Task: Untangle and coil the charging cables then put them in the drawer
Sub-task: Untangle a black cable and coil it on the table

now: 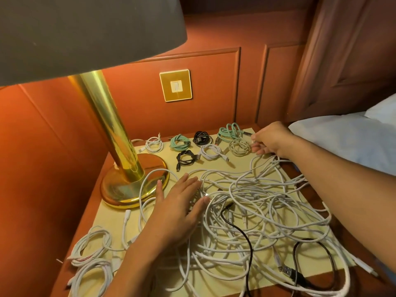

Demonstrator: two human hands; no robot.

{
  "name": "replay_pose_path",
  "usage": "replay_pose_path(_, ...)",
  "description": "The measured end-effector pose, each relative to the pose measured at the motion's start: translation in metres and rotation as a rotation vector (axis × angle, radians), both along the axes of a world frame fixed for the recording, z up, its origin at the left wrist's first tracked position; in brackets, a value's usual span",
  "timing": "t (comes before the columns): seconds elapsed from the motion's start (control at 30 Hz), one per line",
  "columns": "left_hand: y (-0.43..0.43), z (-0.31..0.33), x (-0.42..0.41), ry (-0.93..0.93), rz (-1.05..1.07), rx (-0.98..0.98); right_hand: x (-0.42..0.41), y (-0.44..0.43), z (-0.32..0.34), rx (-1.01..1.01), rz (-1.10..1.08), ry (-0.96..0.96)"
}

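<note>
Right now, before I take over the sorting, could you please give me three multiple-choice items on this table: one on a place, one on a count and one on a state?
1. Where does the brass lamp stand? A) left of the white cable tangle B) right of it C) on the bed
2. How many mint-green coils lie in the back row? A) none B) two C) five
3. How does the left hand lie? A) in a fist B) gripping the lamp C) flat on the tangle, fingers straight
Answers: 1 A, its base sits at the tangle's left edge; 2 B, one beside the rear black coil, one by the right hand pinching a cable end; 3 C, palm down on the white cables.
</note>
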State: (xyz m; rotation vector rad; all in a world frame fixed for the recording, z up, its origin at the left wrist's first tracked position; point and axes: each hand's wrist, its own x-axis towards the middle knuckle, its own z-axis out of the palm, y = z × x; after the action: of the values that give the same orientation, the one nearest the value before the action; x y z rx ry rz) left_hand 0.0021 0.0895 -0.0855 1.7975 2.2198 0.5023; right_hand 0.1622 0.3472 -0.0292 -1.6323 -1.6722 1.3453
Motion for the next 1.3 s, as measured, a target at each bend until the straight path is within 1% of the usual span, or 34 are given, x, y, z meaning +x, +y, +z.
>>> replay_pose_path(0.1, 0.000, 0.001, 0.001, -0.009, 0.006, 0.011, 0.003, -0.007, 0.011, 0.005, -0.045, -0.010)
replay_pose_path(0.17, -0.001, 0.001, 0.001, -0.019, 0.005, 0.027, 0.008, -0.012, 0.016, 0.049, -0.068, 0.011)
replay_pose_path(0.23, -0.002, 0.001, 0.001, -0.043, 0.004, 0.053, 0.014, -0.022, 0.018, 0.167, -0.069, 0.057)
replay_pose_path(0.33, -0.005, 0.003, 0.003, -0.089, 0.024, 0.130, 0.027, -0.052, 0.018, 0.404, -0.028, 0.069)
replay_pose_path(0.43, -0.010, 0.003, 0.005, -0.075, 0.054, 0.271, 0.041, -0.086, 0.008, 0.520, -0.010, 0.122)
replay_pose_path(0.53, -0.018, 0.009, 0.007, -0.079, 0.110, 0.466, 0.056, -0.131, -0.002, 0.542, 0.012, 0.157)
replay_pose_path(0.6, -0.027, 0.017, 0.012, -0.103, 0.173, 0.507, 0.065, -0.167, -0.009, 0.497, 0.063, 0.167)
replay_pose_path(0.67, -0.036, 0.024, 0.021, -0.167, 0.203, 0.482, 0.069, -0.197, -0.017, 0.465, 0.128, 0.118)
replay_pose_path(0.73, -0.046, 0.026, 0.031, -0.217, 0.187, 0.375, 0.071, -0.215, -0.020, 0.476, 0.185, 0.019)
replay_pose_path(0.83, -0.061, 0.021, 0.042, -0.148, 0.151, 0.210, 0.071, -0.231, -0.025, 0.566, 0.313, -0.228)
replay_pose_path(0.87, -0.065, 0.018, 0.044, -0.123, 0.152, 0.200, 0.071, -0.235, -0.027, 0.594, 0.343, -0.296)
replay_pose_path(0.9, -0.067, 0.016, 0.045, -0.114, 0.159, 0.219, 0.069, -0.237, -0.029, 0.622, 0.353, -0.315)
replay_pose_path(0.93, -0.069, 0.015, 0.046, -0.120, 0.161, 0.269, 0.069, -0.238, -0.030, 0.654, 0.346, -0.272)
replay_pose_path(1.0, -0.069, 0.016, 0.048, -0.127, 0.116, 0.396, 0.069, -0.238, -0.030, 0.736, 0.316, -0.111)
replay_pose_path(1.07, -0.066, 0.021, 0.051, -0.063, 0.014, 0.473, 0.068, -0.239, -0.024, 0.764, 0.345, 0.007)
replay_pose_path(1.13, -0.063, 0.027, 0.055, 0.031, -0.078, 0.508, 0.070, -0.242, -0.016, 0.735, 0.407, 0.093)
replay_pose_path(1.2, -0.061, 0.029, 0.052, 0.046, -0.108, 0.526, 0.074, -0.244, -0.010, 0.650, 0.386, 0.185)
replay_pose_path(1.23, -0.061, 0.031, 0.049, 0.012, -0.105, 0.529, 0.077, -0.243, -0.007, 0.575, 0.347, 0.243)
replay_pose_path(1.3, -0.062, 0.036, 0.044, -0.119, -0.113, 0.515, 0.083, -0.238, -0.003, 0.393, 0.290, 0.358)
